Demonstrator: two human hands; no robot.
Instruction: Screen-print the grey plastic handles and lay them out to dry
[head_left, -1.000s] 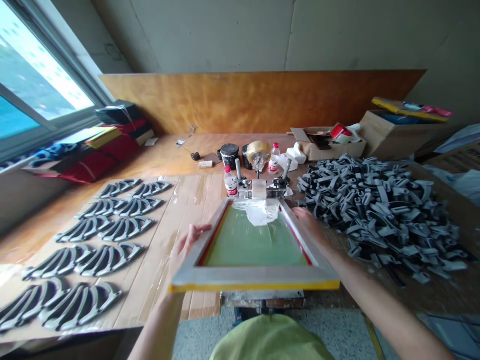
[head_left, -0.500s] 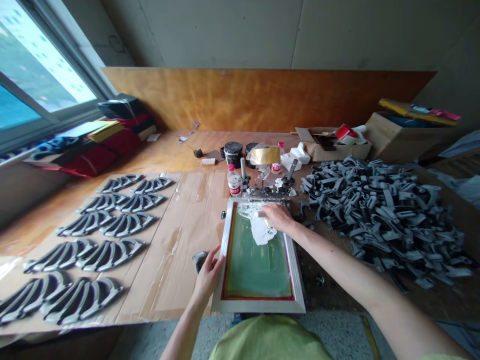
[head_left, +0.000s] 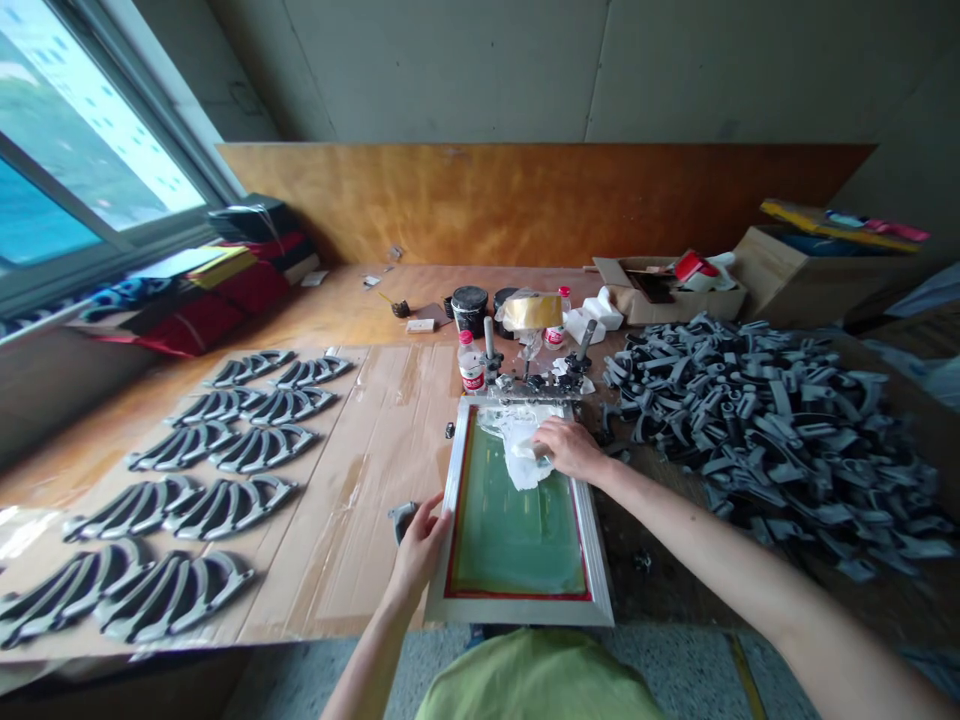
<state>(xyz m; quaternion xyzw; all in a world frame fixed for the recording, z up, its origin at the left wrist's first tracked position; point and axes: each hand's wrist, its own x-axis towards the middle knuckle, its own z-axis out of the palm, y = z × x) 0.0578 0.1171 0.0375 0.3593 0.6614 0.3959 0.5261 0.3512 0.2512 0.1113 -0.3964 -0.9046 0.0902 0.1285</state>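
Note:
A screen printing frame (head_left: 519, 611) with pale metal edges and green mesh lies before me, its far end at a clamp with upright posts (head_left: 576, 362). My left hand (head_left: 421, 545) grips the frame's left edge, fingers partly hidden. My right hand (head_left: 571, 449) is closed on a small pale scraper (head_left: 529, 449), pressed to the mesh near the far end. White ink (head_left: 528, 474) spreads under and around the scraper. Beside my left hand, a grey plastic part (head_left: 403, 519) shows at the frame's left side.
Grey fan-shaped parts (head_left: 230, 505) lie in two columns on cardboard (head_left: 330, 545) at left. A heap of grey-black parts (head_left: 757, 430) covers the right side. Behind the clamp stand a red-capped bottle (head_left: 472, 364), black tubs (head_left: 469, 310) and a tape roll (head_left: 534, 311). Open boxes (head_left: 690, 303) sit back right.
My right hand has moved slightly toward me and to the right, drawing the scraper across the ink. My left hand stays at the frame's edge. The view has shifted slightly.

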